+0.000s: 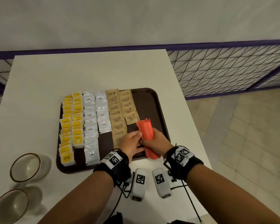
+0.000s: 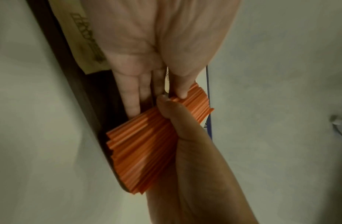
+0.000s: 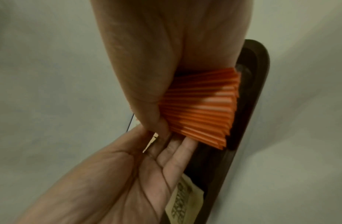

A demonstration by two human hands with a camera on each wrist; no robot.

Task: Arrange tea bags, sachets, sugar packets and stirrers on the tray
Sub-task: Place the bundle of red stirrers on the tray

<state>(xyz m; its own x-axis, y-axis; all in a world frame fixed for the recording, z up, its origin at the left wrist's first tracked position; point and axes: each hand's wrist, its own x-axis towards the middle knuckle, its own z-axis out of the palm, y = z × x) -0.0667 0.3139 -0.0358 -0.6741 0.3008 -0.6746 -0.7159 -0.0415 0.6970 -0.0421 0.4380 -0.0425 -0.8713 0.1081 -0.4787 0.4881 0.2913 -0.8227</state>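
Note:
On a dark brown tray (image 1: 158,101) lie rows of yellow tea bags (image 1: 71,123), white sachets (image 1: 90,120) and brown sugar packets (image 1: 116,110). My right hand (image 1: 149,139) grips a bundle of orange stirrers (image 1: 146,130) over the tray's near right corner, its thumb (image 3: 153,109) wrapped round the middle. The bundle's near end juts past the tray rim. My left hand (image 1: 137,139) lies beside it, straight fingers (image 2: 131,98) slid under the stirrers (image 2: 143,144) and the thumb tip touching their edge. Both hands hide the bundle's middle.
Two brown-rimmed bowls (image 1: 25,167) (image 1: 10,206) stand on the white table left of the tray. The tray's far right part (image 1: 145,102) is bare. A wire-mesh railing (image 1: 225,70) runs behind the table, and the table's right edge drops to a tiled floor.

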